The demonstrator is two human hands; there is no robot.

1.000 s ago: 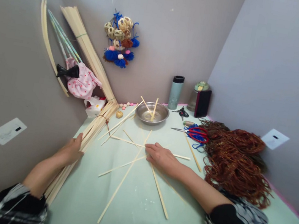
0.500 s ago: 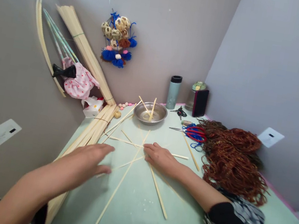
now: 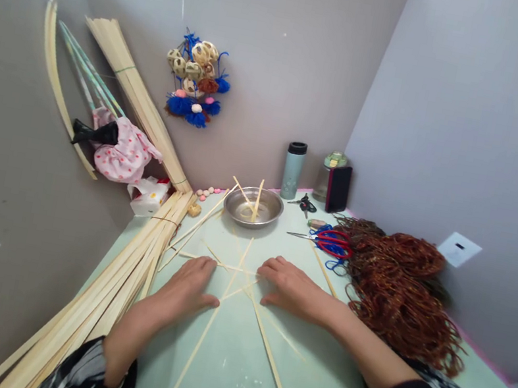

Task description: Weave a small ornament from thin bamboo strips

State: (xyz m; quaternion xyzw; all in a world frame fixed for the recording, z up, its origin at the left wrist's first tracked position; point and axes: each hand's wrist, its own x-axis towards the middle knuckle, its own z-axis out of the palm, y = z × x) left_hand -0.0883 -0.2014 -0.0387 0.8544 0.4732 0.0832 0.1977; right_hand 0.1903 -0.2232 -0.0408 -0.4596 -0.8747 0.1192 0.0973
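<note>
Thin pale bamboo-like strips (image 3: 269, 349) lie crossed in a star pattern on the light green table (image 3: 227, 376). My left hand (image 3: 190, 285) rests palm down over the left ends of the strips, thumb spread from the fingers. Opposite it, my right hand (image 3: 287, 286) lies low over the right side of the crossing, fingers stretched and thumb apart. Both hands are open, and their palms hide parts of the strips beneath. Between them the strips cross in view, one long strip (image 3: 201, 337) slanting towards the near edge.
Behind the strips stands a metal bowl (image 3: 251, 219) with strips in it. Red-handled scissors (image 3: 331, 241), keys (image 3: 306, 204), a tumbler (image 3: 292, 170) and a phone (image 3: 338, 189) are at the back right. Brown cord (image 3: 404, 280) is heaped right; bundled wide strips (image 3: 122, 290) lie left.
My left hand has come down and right onto the strips. My right hand has shifted slightly right, its thumb now spread. The camera view has tilted slightly up.
</note>
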